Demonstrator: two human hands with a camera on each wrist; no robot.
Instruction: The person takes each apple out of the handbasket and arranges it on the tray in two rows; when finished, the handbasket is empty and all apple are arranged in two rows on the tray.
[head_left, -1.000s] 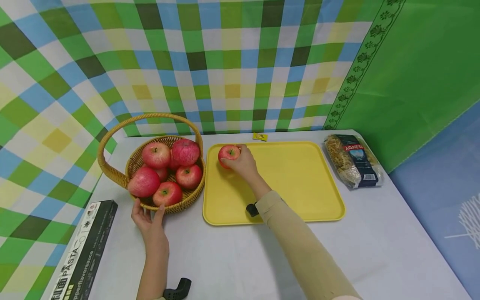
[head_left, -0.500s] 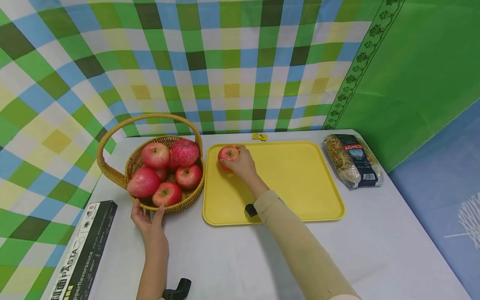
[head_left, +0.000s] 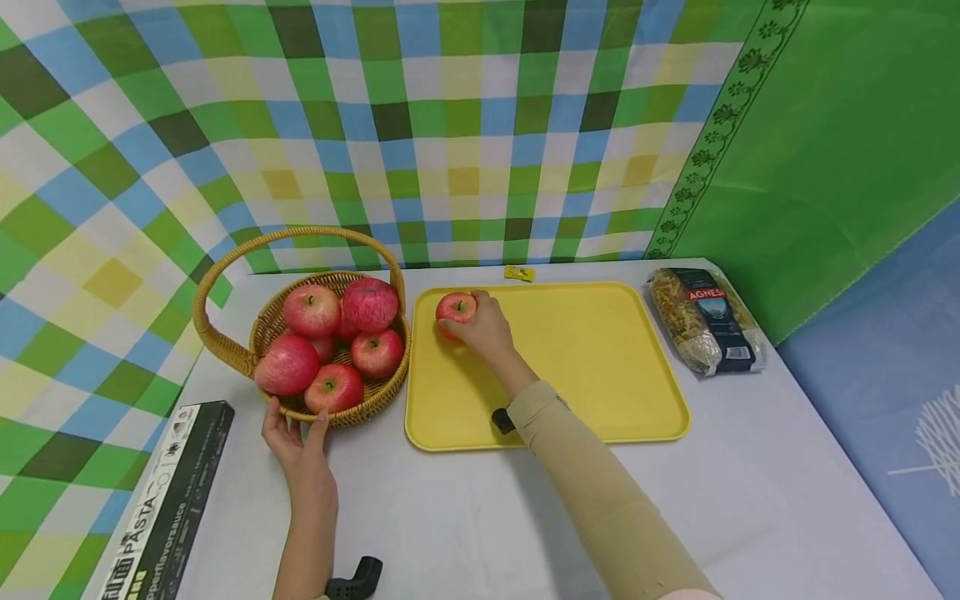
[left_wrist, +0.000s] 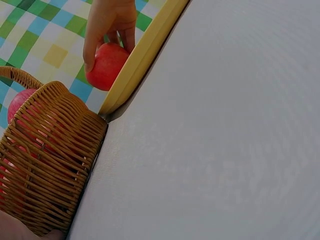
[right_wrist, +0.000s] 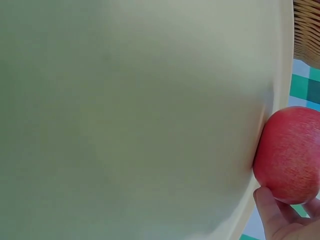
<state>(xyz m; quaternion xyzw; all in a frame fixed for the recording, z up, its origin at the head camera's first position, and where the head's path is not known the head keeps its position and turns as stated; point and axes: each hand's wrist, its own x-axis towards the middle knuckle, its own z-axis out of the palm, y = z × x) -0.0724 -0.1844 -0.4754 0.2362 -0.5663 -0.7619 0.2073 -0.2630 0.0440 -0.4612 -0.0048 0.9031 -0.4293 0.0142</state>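
Observation:
My right hand (head_left: 489, 331) grips a red apple (head_left: 455, 307) at the left end of a yellow tray (head_left: 592, 358). In the right wrist view, fingertips and thumb press the side of this apple (right_wrist: 290, 155), which sits beside the tray rim. At the left stands a wicker basket (head_left: 372, 407) with a tall arched handle, holding several red apples (head_left: 335, 387). My left hand (head_left: 294, 443) holds the near side of the basket, thumb and fingers spread against its wall. In the left wrist view, the basket (left_wrist: 55, 150) hides part of its apples.
A packet of pasta (head_left: 705, 321) lies right of the tray. A long black-and-white pasta box (head_left: 168, 500) lies at the left edge. Behind the tray is a small yellow sachet (head_left: 519, 273). A checked cloth (head_left: 465, 133) hangs along the back.

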